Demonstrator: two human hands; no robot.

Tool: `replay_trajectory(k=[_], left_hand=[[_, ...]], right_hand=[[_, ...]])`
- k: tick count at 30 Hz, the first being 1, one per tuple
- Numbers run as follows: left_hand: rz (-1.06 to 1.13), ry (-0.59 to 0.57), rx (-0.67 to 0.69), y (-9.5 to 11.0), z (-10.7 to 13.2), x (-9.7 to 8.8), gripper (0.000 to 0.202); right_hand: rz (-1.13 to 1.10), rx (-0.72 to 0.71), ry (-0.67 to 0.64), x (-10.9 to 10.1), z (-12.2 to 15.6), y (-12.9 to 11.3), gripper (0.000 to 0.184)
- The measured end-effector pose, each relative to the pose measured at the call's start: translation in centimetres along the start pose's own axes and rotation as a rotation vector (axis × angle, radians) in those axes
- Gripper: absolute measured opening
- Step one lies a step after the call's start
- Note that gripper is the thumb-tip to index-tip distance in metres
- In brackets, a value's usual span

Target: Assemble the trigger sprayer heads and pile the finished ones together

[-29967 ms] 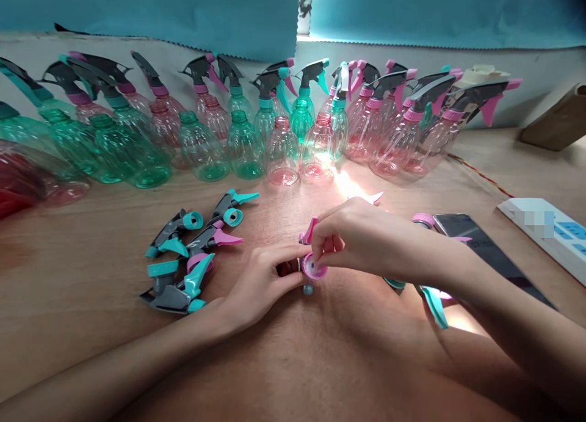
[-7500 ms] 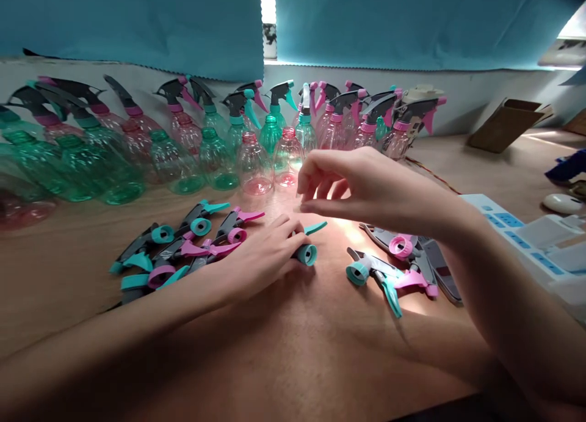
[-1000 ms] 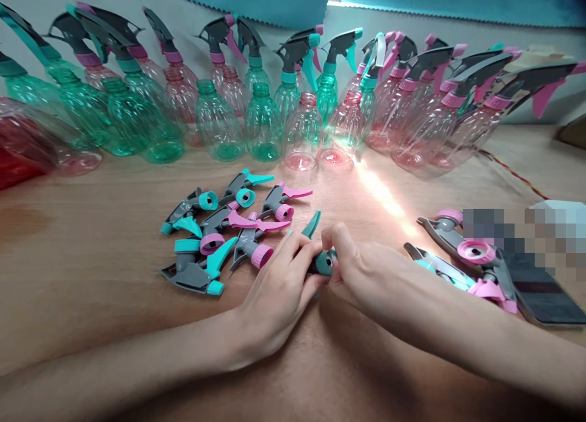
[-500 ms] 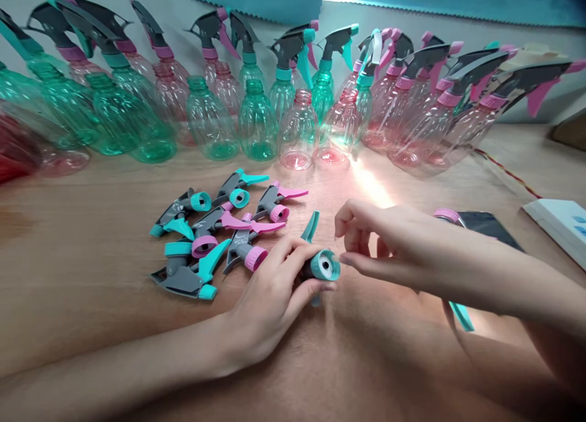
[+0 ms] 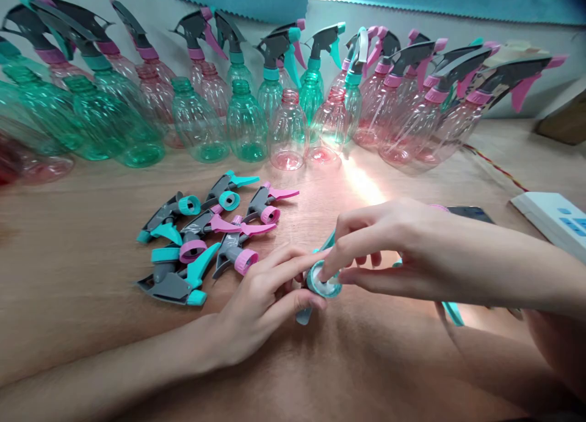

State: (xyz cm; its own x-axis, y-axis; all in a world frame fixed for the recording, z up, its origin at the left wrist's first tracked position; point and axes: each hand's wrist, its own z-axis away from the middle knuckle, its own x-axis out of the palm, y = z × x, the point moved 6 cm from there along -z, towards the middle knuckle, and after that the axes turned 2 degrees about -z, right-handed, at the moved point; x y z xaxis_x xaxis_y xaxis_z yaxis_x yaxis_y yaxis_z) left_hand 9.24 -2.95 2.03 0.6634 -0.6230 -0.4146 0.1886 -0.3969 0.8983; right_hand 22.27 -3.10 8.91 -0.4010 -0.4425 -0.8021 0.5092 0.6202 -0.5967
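My left hand [image 5: 263, 297] is closed around a grey spray trigger head [image 5: 304, 316] with a teal collar [image 5: 313, 283], whose opening faces me. A white insert shows inside this collar. My right hand [image 5: 384, 248] reaches across from the right, its index fingertip inside the opening and its thumb at the rim, so the two straddle the collar's edge. Its other fingers are curled below. Part of the trigger head is hidden behind my hands. To the left lie several loose trigger heads, among them a teal one [image 5: 169, 284] and a pink one [image 5: 233, 251].
Open-necked bottles, such as a green one [image 5: 247, 126] and a pink one [image 5: 287, 132], stand behind my hands. Further back are bottles with trigger heads fitted. A phone [image 5: 471, 213] and a white box with blue markings [image 5: 549, 217] lie at the right.
My right hand has come left and down onto the collar, putting its index fingertip in the opening. The held trigger head has tilted in my left hand. The whole view has shifted slightly.
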Motion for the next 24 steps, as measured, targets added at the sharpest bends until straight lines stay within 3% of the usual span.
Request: replay_trajectory(k=[14, 21, 24], left_hand=[[-0.034, -0.106, -0.003, 0.7, -0.1, 0.2, 0.015], [-0.064, -0.201, 0.032, 0.4, 0.3, 0.7, 0.020], [-0.085, -0.179, 0.011, 0.2, 0.1, 0.5, 0.025]], right_hand=[[0.028, 0.055, -0.001, 0.3, 0.2, -0.2, 0.017], [0.160, 0.005, -0.021, 0.7, 0.1, -2.1, 0.017], [0.144, 0.028, -0.010, 0.4, 0.4, -2.1, 0.018]])
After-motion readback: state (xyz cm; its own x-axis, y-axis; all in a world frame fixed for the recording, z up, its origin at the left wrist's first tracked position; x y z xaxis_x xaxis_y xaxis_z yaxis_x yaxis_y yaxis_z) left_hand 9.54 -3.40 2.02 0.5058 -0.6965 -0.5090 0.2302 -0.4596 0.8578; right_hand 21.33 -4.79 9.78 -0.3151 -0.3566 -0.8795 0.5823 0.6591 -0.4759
